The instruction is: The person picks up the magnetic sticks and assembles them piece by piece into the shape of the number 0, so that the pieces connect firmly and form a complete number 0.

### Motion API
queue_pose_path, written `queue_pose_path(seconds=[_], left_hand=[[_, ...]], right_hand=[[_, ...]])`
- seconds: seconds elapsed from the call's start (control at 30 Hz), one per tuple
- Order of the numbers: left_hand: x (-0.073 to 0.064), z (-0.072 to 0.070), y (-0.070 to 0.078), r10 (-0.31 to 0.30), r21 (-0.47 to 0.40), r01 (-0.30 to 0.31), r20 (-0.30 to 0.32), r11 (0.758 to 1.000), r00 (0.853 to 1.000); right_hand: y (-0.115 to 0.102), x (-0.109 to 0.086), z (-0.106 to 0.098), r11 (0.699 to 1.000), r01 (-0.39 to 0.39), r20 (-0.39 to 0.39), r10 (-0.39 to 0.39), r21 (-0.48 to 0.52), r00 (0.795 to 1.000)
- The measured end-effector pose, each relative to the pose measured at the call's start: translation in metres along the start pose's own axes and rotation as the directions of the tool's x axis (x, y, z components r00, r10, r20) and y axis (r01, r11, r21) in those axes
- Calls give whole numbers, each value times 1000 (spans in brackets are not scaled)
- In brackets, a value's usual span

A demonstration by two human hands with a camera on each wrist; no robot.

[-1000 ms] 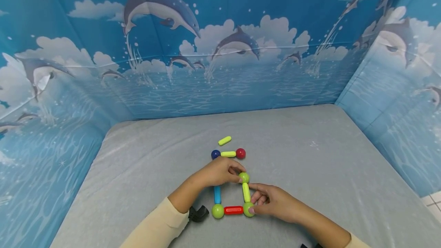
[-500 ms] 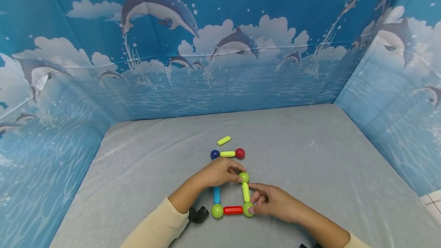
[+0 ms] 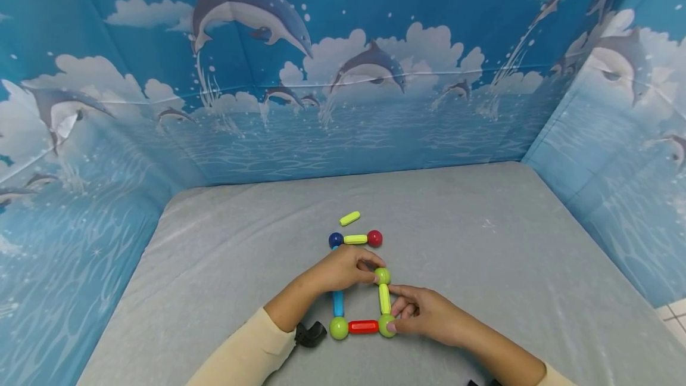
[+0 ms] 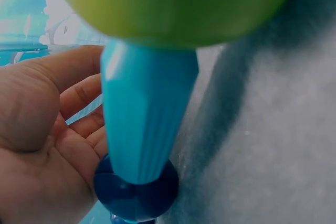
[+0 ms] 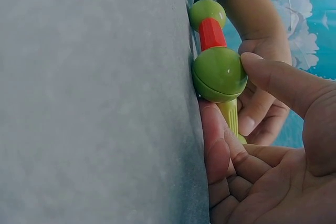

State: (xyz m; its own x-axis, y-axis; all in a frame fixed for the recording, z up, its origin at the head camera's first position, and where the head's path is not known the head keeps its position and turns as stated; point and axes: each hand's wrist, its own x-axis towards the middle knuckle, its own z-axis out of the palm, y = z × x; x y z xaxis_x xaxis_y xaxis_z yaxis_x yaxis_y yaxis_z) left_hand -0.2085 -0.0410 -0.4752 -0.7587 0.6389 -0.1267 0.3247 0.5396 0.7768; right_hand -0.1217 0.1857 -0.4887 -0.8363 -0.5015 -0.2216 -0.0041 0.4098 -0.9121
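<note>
My left hand (image 3: 339,268) pinches a green ball (image 3: 383,276) between thumb and fingers. From that ball a yellow-green rod (image 3: 384,299) runs toward me to a second green ball (image 3: 387,326). My right hand (image 3: 431,316) holds this nearer ball, thumb against it and index finger along the rod. A red rod (image 3: 363,327) joins it to a third green ball (image 3: 339,328) at the left. From there blue rods (image 3: 337,304) lead away, partly hidden under my left hand, to a dark blue ball (image 3: 336,240). In the right wrist view, the thumb touches the held green ball (image 5: 220,74).
A yellow-green rod (image 3: 355,239) links the dark blue ball to a red ball (image 3: 374,238). Beyond lies a loose yellow-green rod (image 3: 349,218). Everything rests on a grey cloth surface (image 3: 482,243), with a dolphin-print curtain (image 3: 343,153) behind and at both sides.
</note>
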Motion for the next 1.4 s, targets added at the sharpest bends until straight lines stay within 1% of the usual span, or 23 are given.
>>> queue_pose_path(seconds=[0.13,0.37,0.47,0.57,0.7,0.77,0.87,0.97,1.1,1.23,1.3,1.4], left_hand=[[-1,-2,0,18,-7,-18,-3,1000,1000],[-2,-9,0,7,-31,-8,-37,999,999],[-3,-15,0,18,-35,-20,-73,999,997],[-4,-22,0,27,-30,-31,-131,999,991],[-4,-31,-3,17,-23,-23,-230,999,973],[-2,-36,-5,13,-16,-18,-287,1000,958],[1,-43,-10,20,17,-15,-365,1000,931],[7,-49,-16,14,35,1,-411,999,912],[15,-57,-23,-19,32,36,-427,999,904],[24,-65,-30,-55,56,88,-430,995,901],[29,-68,-34,-72,74,113,-421,991,904],[35,-71,-37,-92,89,138,-395,986,914]], right_hand=[[-1,0,0,1000,1,-1,-1,-6,1000],[-2,0,1,1000,-5,2,5,6,1000],[-2,0,2,1000,-7,0,7,9,1000],[-2,0,2,1000,-11,1,11,12,1000],[-2,1,2,1000,-13,1,13,7,1000],[-2,1,2,1000,-13,2,13,4,1000],[-1,1,2,1000,-12,2,12,0,1000],[0,0,2,1000,-14,6,14,9,1000],[1,0,2,1000,-15,6,15,14,1000],[0,1,2,1000,-15,4,15,4,1000],[-1,1,2,1000,-18,3,18,1,1000],[-1,1,1,1000,-27,0,27,-9,1000]])
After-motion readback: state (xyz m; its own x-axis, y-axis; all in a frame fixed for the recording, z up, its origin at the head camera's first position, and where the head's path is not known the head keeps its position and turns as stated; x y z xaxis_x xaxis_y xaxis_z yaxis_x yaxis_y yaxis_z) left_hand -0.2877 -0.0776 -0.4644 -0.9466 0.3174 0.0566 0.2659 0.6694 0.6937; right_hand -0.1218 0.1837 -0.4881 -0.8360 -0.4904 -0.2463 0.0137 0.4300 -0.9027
